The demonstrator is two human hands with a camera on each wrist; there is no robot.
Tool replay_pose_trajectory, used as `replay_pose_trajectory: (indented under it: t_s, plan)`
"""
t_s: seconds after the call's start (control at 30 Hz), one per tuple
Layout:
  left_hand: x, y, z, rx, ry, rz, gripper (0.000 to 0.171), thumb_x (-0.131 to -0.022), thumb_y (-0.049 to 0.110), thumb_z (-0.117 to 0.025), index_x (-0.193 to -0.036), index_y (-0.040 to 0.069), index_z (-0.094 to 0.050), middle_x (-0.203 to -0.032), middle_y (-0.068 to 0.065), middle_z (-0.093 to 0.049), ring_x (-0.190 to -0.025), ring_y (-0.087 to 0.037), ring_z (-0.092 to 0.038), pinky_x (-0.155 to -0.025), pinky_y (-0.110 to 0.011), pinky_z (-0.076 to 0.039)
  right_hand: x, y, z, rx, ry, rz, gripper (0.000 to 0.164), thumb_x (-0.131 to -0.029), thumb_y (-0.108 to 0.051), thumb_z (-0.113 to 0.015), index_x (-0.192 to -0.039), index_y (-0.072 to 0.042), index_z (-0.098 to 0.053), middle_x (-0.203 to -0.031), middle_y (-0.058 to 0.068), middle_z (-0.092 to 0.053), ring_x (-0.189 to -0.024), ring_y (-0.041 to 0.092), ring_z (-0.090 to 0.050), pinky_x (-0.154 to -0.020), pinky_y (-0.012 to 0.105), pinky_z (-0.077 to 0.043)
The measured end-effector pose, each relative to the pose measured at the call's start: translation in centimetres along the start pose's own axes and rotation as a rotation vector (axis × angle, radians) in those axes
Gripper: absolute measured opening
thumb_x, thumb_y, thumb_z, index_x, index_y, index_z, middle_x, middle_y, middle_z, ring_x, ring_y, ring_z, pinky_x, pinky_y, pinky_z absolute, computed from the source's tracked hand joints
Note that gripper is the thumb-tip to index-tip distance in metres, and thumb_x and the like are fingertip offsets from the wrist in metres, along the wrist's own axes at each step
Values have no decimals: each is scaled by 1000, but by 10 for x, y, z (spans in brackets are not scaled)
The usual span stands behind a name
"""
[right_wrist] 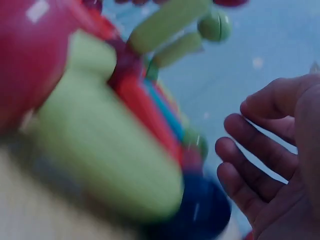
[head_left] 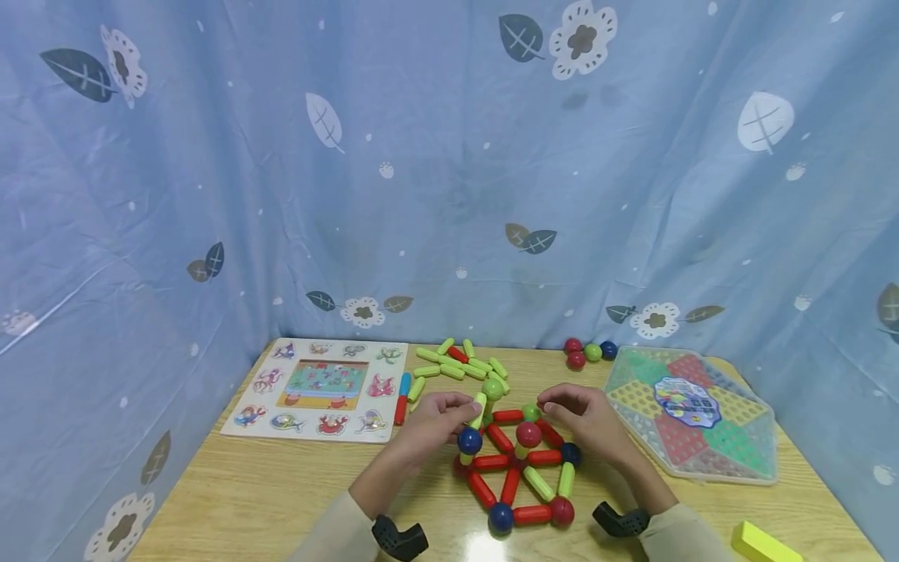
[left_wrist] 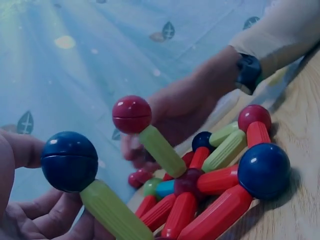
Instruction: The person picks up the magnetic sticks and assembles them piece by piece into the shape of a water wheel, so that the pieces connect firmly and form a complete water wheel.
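Note:
A flat frame of red and yellow-green magnetic rods joined by balls lies on the table, with red rods (head_left: 492, 462) along much of it. Short upright rods carry a dark blue ball (head_left: 470, 442), a red ball (head_left: 528, 435) and a green ball (head_left: 492, 389). My left hand (head_left: 437, 421) pinches a yellow-green rod (head_left: 481, 406) between the blue and green raised balls. In the left wrist view its fingers are partly hidden behind the blue ball (left_wrist: 69, 161). My right hand (head_left: 588, 420), fingers loosely bent and holding nothing, hovers beside a low green ball (head_left: 531, 412).
Loose yellow-green rods (head_left: 452, 371) lie behind the frame. Several spare balls (head_left: 593, 352) sit at the back. A sea-animal puzzle board (head_left: 239, 421) is on the left, a hexagonal game box (head_left: 755, 468) on the right. A yellow block (head_left: 765, 542) lies at front right.

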State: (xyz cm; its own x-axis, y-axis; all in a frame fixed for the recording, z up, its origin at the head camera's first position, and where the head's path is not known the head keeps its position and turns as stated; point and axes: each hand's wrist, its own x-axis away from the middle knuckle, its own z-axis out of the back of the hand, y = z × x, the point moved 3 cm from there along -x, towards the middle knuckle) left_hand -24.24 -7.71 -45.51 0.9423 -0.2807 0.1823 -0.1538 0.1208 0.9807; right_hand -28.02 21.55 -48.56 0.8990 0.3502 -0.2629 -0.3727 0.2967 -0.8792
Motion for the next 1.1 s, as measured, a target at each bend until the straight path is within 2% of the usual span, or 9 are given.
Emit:
replay_pose_trajectory:
  t_s: [0.3, 0.47, 0.67, 0.77, 0.87, 0.93, 1.03, 1.1]
  plan:
    - [-1, 2, -6, -93, -16, 32, 41, -105, 43, -73, -122, 7, -79, -108, -1, -71, -95, -18, -60, -82, -31, -49, -28, -28, -26, 4, -195, 48, 24, -108, -13, -69, -129, -4, -77, -125, 25, -77, -111, 32, -77, -95, 25, -61]
    - [-2, 1, -8, -78, 11, 19, 40, -106, 41, -72, -123, 6, -80, -108, -2, -72, -95, -17, -60, -81, -30, -50, -31, -29, -31, -26, -213, 42, 23, -108, -10, -69, -130, -7, -77, -125, 25, -77, -113, 34, -76, -97, 24, -60]
    - [-3, -1, 0, -90, -6, -2, 41, -107, 42, -70, -126, 6, -79, -108, -3, -77, -95, -16, -69, -85, -32, -58, -28, -21, -27, -16, -194, 43, 23, -108, -13, -69, -129, -4, -77, -124, 22, -78, -111, 24, -77, -96, 24, -60]
    - [-4, -3, 18, -106, -70, -93, 40, -109, 36, -68, -129, 2, -76, -110, -13, -80, -96, -16, -75, -91, -36, -64, -21, -14, -17, -7, -116, 53, 21, -107, -11, -70, -124, -2, -78, -118, 21, -79, -104, 19, -77, -91, 24, -61]
    - [-4, -4, 47, -103, -170, -243, 39, -111, 23, -67, -134, -7, -71, -119, -26, -78, -101, -17, -79, -96, -39, -65, -10, -3, -4, -14, -13, 48, 16, -106, -7, -70, -117, -2, -79, -113, 20, -79, -98, 12, -75, -87, 23, -61]
    - [-1, -5, 68, -118, -207, -329, 38, -110, 15, -66, -137, -11, -67, -125, -31, -75, -107, -21, -80, -95, -38, -65, -1, 6, 3, -17, 35, 35, 14, -106, -5, -69, -115, -2, -79, -111, 18, -80, -97, 8, -75, -87, 21, -61]
    - [5, -10, 99, -184, -180, -407, 34, -108, 6, -66, -138, -9, -68, -131, -31, -73, -117, -34, -77, -98, -36, -64, 11, 18, 9, -33, 56, 8, 14, -107, -4, -67, -115, 2, -78, -110, 19, -80, -98, 5, -74, -89, 20, -61]
    - [6, -15, 113, -263, -129, -416, 31, -106, 1, -65, -136, -5, -71, -133, -26, -74, -125, -41, -73, -103, -40, -62, 17, 24, 11, -48, 62, -9, 16, -108, -4, -66, -115, 5, -76, -110, 20, -80, -98, 5, -75, -88, 21, -62]
